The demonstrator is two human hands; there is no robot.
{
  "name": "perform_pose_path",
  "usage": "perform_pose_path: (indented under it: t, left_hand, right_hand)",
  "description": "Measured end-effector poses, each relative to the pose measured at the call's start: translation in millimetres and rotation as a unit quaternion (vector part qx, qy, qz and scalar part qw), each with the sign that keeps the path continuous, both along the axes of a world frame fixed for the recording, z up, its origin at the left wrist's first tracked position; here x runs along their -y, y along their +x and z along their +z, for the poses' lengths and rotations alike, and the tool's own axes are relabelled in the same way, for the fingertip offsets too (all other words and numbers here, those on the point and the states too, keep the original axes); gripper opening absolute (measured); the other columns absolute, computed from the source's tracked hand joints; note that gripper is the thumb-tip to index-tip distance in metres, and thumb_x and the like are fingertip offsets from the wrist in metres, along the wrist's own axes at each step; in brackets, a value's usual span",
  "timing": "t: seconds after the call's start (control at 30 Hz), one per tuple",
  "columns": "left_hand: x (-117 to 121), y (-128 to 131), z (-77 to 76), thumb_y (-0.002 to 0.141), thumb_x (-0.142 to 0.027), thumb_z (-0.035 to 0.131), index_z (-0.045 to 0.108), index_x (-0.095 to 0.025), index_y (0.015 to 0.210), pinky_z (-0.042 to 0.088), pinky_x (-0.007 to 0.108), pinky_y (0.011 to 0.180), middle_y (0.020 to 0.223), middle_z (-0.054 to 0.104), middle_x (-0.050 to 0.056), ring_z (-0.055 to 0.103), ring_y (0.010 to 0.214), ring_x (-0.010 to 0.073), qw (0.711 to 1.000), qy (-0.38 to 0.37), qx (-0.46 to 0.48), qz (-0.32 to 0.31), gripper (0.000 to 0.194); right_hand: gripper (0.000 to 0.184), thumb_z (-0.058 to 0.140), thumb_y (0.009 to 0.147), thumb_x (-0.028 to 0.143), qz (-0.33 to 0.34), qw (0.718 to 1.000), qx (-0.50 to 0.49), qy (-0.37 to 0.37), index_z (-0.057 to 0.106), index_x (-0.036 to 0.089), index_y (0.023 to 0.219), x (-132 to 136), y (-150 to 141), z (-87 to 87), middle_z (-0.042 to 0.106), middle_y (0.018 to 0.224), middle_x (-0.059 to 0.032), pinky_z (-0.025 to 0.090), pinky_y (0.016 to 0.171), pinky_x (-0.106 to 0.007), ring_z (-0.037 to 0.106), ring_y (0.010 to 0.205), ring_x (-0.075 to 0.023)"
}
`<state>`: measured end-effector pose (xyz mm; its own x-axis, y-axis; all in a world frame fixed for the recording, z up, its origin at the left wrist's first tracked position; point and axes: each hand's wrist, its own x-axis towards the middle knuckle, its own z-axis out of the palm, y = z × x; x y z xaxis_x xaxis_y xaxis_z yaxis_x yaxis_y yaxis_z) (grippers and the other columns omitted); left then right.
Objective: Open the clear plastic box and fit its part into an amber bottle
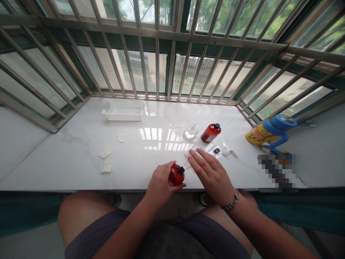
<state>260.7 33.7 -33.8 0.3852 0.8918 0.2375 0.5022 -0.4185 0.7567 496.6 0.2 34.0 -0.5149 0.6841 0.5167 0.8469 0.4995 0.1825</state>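
Observation:
My left hand [161,179] is wrapped round a small red bottle [176,175] near the counter's front edge. The bottle is tilted, and its narrow dark neck points toward my right hand. My right hand [211,171] is stretched flat with its fingers extended, palm down. Beneath its fingertips lies a clear plastic piece [188,164], partly hidden; whether they press on it I cannot tell. Just beyond stands a second red bottle [210,133] with a black cap and a pale label. A black ring-shaped cap [216,151] and a white pump-like piece [229,151] lie beside my right hand.
A crumpled clear wrapper [191,134] lies left of the second bottle. Paper scraps [106,166] and a white basket [122,116] are on the left. A blue and yellow flask [265,132] stands at right by a blurred-out patch. Metal bars [157,68] close off the back.

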Motion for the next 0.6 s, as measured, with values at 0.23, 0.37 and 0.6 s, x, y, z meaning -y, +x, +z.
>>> perform_pose_path:
  t: [0.23, 0.37, 0.6]
  left_hand:
    - [-0.3, -0.1, -0.2, 0.068, -0.034, 0.103, 0.056, -0.029, 0.145, 0.059, 0.051, 0.104, 0.131, 0.074, 0.007, 0.07, 0.115, 0.0318, 1.0, -0.002, 0.001, 0.001, 0.091]
    - [-0.3, 0.0, -1.0, 0.069, -0.034, 0.102, 0.055, -0.028, 0.145, 0.059, 0.051, 0.104, 0.131, 0.074, 0.008, 0.069, 0.116, 0.0316, 1.0, -0.001, 0.0, 0.0, 0.09]
    - [-0.1, -0.4, -1.0, 0.068, -0.034, 0.103, 0.055, -0.029, 0.145, 0.059, 0.052, 0.103, 0.13, 0.074, 0.008, 0.07, 0.115, 0.0328, 1.0, 0.001, 0.0, 0.004, 0.09]
  right_hand:
    - [0.052, 0.05, 0.106, 0.006, 0.001, 1.0, 0.014, 0.001, 0.052, 0.015, 0.158, -0.4, 1.4, 0.5, 0.055, 0.163, -0.0126, 0.049, 0.12, -0.051, 0.044, 0.157, -0.0331]
    - [0.051, 0.05, 0.106, 0.005, 0.004, 1.0, 0.019, 0.004, 0.054, 0.015, 0.156, -1.0, 1.9, 1.6, 0.054, 0.164, -0.0124, 0.048, 0.121, -0.051, 0.045, 0.157, -0.0335]
    - [0.053, 0.051, 0.106, 0.006, 0.006, 1.0, 0.016, -0.001, 0.053, 0.017, 0.158, -1.5, 1.6, 4.4, 0.054, 0.164, -0.0111, 0.048, 0.122, -0.051, 0.046, 0.157, -0.0324]
